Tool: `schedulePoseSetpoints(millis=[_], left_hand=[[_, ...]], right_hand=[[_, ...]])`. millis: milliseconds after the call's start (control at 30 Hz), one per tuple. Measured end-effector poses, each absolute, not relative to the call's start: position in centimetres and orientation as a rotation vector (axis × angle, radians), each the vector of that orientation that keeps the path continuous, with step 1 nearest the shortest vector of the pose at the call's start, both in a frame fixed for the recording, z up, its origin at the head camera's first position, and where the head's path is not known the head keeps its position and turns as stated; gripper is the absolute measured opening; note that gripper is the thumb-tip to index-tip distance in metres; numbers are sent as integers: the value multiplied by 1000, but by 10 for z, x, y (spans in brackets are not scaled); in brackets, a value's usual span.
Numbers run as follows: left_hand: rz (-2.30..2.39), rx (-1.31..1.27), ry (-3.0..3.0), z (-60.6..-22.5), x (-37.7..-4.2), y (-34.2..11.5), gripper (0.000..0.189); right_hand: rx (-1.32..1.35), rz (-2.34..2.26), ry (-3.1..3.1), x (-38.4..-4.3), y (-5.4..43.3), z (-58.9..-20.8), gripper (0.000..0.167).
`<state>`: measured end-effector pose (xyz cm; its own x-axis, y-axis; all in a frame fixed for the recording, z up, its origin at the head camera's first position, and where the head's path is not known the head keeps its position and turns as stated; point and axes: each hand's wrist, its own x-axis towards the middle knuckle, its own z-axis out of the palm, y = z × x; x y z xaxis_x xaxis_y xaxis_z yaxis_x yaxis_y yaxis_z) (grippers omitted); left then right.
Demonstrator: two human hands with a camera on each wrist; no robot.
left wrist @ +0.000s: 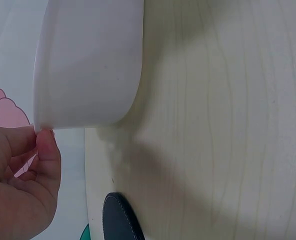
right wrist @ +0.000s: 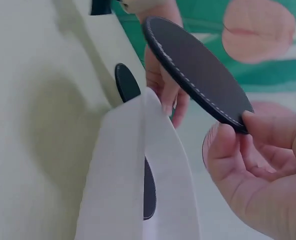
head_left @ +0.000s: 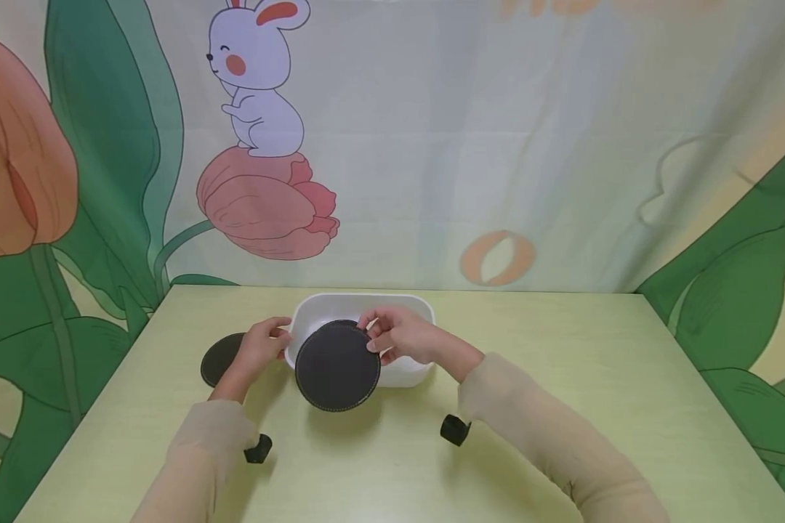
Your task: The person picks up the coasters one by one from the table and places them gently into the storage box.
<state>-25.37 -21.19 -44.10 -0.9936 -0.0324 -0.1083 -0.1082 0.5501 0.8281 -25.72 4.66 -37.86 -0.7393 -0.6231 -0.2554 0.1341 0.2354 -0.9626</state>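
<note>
Blk round pad [head_left: 337, 366] w/ pale edge stitching is up in the R hand [head_left: 402, 334], thumb + fingertips pinched on its rim, only the pad's thickness betw. them. Pad's tilted, off the table [head_left: 562, 378], hiding part of the near side of the white bin [head_left: 405, 374] in head view; R wrist view has it above the bin's rim, apart from it. L hand [head_left: 262, 345] pinches the bin's rim at its L end, thumb + finger nearly together. 2nd pad [head_left: 219, 357], also blk, lies on table left of bin, partly hidden by L hand/wrist. 3rd pad [right wrist: 149, 192] shows inside bin, mostly hidden by the wall. Behind: printed cloth [head_left: 392, 145] w/ rabbit + tulips. Beige sleeves [head_left: 536, 428] on both arms.
</note>
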Motion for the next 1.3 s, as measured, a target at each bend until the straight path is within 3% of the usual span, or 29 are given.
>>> schedulePoseSetpoints(millis=[500,833,1300], left_hand=[[1447,-124,2683,-438,-254,-210,37],[1458,-144,2676,-439,-255,-209,37],[1431,-170,2681,-440,-255,-211,37]], right_hand=[[101,-1995,1885,-298,21,-424,30],[274,-2000,1887,-302,11,-460,31],[389,-1873,2047,-302,4,-472,34]])
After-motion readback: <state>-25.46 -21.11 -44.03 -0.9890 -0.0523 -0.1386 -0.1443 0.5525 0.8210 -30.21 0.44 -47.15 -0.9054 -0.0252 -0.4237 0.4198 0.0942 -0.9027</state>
